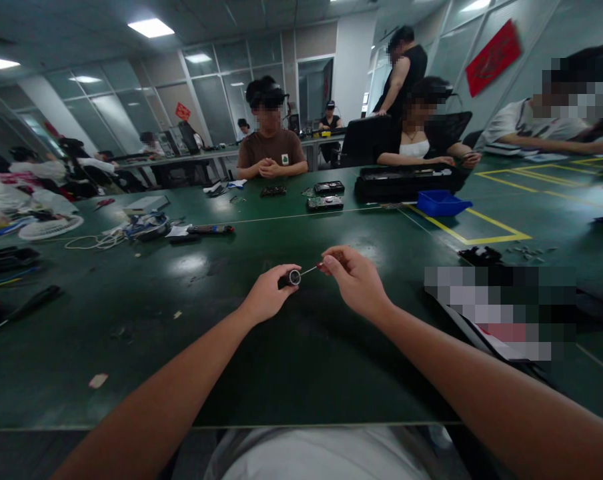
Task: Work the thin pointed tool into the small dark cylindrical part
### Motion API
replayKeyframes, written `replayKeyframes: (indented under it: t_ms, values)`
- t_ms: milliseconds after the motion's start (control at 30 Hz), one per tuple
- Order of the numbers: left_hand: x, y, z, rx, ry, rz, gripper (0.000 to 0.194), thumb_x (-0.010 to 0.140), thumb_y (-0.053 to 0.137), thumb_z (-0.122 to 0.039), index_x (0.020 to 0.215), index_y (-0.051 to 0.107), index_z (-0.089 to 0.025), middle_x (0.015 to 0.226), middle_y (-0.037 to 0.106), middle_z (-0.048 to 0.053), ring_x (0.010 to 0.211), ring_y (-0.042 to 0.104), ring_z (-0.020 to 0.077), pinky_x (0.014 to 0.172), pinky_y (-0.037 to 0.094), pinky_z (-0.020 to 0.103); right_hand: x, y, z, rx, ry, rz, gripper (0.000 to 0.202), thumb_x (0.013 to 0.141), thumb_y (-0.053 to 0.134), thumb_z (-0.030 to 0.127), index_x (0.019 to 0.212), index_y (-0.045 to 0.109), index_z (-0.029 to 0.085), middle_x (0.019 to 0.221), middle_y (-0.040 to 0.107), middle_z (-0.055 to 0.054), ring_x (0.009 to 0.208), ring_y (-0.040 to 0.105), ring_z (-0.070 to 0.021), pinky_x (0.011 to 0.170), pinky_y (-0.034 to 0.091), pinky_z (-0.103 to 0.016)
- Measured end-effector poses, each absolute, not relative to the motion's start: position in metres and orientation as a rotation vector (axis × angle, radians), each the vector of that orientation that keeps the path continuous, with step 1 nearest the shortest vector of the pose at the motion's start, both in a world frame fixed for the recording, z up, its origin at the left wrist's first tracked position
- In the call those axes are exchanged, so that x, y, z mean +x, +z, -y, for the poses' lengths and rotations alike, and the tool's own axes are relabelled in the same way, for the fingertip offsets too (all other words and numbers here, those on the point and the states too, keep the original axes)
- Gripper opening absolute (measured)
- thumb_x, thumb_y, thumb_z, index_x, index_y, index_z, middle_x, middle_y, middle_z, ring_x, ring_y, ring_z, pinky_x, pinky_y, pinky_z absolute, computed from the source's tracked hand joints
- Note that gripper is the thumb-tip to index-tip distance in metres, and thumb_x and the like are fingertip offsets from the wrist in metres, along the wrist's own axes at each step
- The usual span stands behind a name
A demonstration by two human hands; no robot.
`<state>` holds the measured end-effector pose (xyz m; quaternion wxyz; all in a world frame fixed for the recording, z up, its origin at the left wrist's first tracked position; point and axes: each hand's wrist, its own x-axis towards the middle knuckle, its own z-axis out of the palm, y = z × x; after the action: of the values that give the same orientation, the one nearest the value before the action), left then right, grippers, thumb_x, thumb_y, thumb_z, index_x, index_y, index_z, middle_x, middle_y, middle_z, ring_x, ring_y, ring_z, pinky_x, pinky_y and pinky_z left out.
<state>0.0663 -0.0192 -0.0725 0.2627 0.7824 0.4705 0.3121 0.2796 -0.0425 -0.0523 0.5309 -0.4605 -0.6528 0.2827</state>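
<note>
Over the middle of the green table, my left hand is closed around a small dark cylindrical part with a pale ring at its end, which faces right. My right hand pinches the reddish handle of a thin screwdriver. Its metal shaft points left and reaches the ringed end of the part. Whether the tip is inside or only touching I cannot tell. Part of the cylinder is hidden by my left fingers.
A blue tray stands beyond my right hand, near a long black casing. Hard drives lie at the far side. Another screwdriver is at left, a cable bundle farther back. Co-workers sit across the table.
</note>
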Motion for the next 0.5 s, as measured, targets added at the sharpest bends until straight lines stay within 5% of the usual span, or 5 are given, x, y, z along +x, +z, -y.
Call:
replayKeyframes:
  t_ms: [267,500]
  values:
    - [0.066,-0.071,0.021,2.115,0.866,-1.266,0.04,0.084,0.068,-0.018,0.123,0.067,-0.024,0.127,0.068,0.006,0.122,0.06,0.0253,0.112,0.041,0.045,0.28,-0.049,0.044,-1.148,0.603,1.549,0.021,0.095,0.054,0.039,0.097,0.065,0.021,0.085,0.074,-0.005,0.08,0.071,-0.02,0.075,0.053,-0.036]
    - [0.063,-0.069,0.019,2.114,0.874,-1.307,0.039,0.085,0.069,-0.022,0.124,0.067,-0.026,0.128,0.068,0.004,0.123,0.06,0.0257,0.113,0.04,0.046,0.282,-0.04,0.047,-1.31,0.523,1.588,0.034,0.088,0.064,0.053,0.08,0.067,0.021,0.064,0.069,-0.001,0.057,0.061,-0.0162,0.058,0.043,-0.03]
